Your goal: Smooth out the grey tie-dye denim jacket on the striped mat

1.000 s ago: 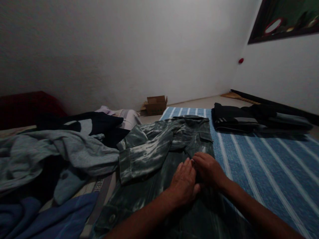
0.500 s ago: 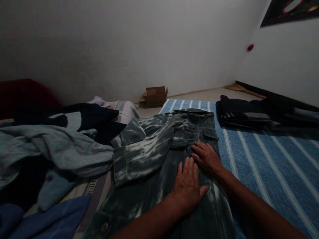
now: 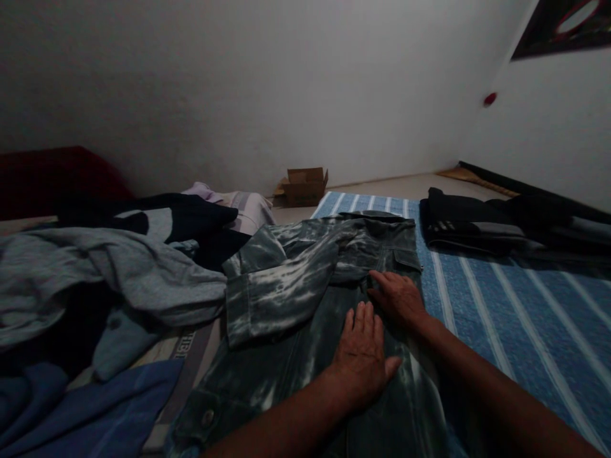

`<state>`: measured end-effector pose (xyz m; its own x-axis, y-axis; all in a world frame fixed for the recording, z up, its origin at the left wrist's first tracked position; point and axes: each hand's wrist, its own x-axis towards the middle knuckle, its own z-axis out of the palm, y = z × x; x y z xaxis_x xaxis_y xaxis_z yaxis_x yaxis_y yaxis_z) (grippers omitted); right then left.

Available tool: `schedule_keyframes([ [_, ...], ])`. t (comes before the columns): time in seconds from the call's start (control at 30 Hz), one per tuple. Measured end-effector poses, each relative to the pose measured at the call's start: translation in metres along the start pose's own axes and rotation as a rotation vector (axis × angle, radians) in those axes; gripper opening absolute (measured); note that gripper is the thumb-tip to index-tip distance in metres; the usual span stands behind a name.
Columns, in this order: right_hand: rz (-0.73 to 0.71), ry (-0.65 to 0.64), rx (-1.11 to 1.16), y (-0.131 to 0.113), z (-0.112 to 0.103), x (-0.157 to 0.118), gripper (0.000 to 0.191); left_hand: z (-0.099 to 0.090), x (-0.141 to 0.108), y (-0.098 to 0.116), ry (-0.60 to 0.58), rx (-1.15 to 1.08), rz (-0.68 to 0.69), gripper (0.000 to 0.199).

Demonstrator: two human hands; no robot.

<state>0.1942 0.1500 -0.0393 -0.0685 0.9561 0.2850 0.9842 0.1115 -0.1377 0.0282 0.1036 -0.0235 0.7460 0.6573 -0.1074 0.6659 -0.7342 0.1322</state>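
Note:
A dark grey-green denim jacket [image 3: 305, 356] with pale streaks lies spread in the middle, one sleeve [image 3: 281, 296] folded across its front. My left hand [image 3: 365, 356] rests palm down on the jacket body, fingers stretched forward and thumb out to the right. Just beyond it and to the right, my right hand [image 3: 396, 298] lies on the jacket below the chest pocket, its fingers extended and pointing left. Neither hand grasps the cloth.
Grey clothing [image 3: 157, 280], dark clothing [image 3: 200, 219] and blue cloth [image 3: 128, 394] are heaped at the left. Folded black clothes [image 3: 470, 219] lie on the blue striped mat [image 3: 506, 318] at the right. A cardboard box [image 3: 305, 191] stands near the wall.
The view has shifted slightly, so the surroundings appear a little further right. Both hands remain on the jacket in nearly the same places.

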Motion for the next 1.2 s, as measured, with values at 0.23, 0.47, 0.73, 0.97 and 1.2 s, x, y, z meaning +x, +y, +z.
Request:
schedule_keyframes([
  [0.23, -0.475, -0.291, -0.154, -0.005, -0.038, 0.033, 0.021, -0.016, 0.013, 0.012, 0.044, 0.073, 0.005, 0.078],
  [0.47, -0.644, -0.609, -0.299, -0.028, -0.06, 0.075, 0.024, -0.006, 0.029, 0.021, 0.149, 0.124, -0.053, 0.058],
  [0.73, -0.64, -0.77, -0.353, -0.049, -0.06, 0.093, 0.021, 0.01, 0.023, 0.014, 0.237, 0.008, 0.022, 0.068],
  [0.97, -0.643, -0.84, -0.395, -0.054, -0.059, 0.099, 0.022, 0.005, 0.027, 0.018, 0.174, -0.011, 0.004, 0.066],
  [1.2, -0.579, -0.78, -0.206, -0.041, -0.053, 0.095, 0.017, 0.011, 0.024, 0.016, 0.271, -0.029, 0.043, 0.065],
])
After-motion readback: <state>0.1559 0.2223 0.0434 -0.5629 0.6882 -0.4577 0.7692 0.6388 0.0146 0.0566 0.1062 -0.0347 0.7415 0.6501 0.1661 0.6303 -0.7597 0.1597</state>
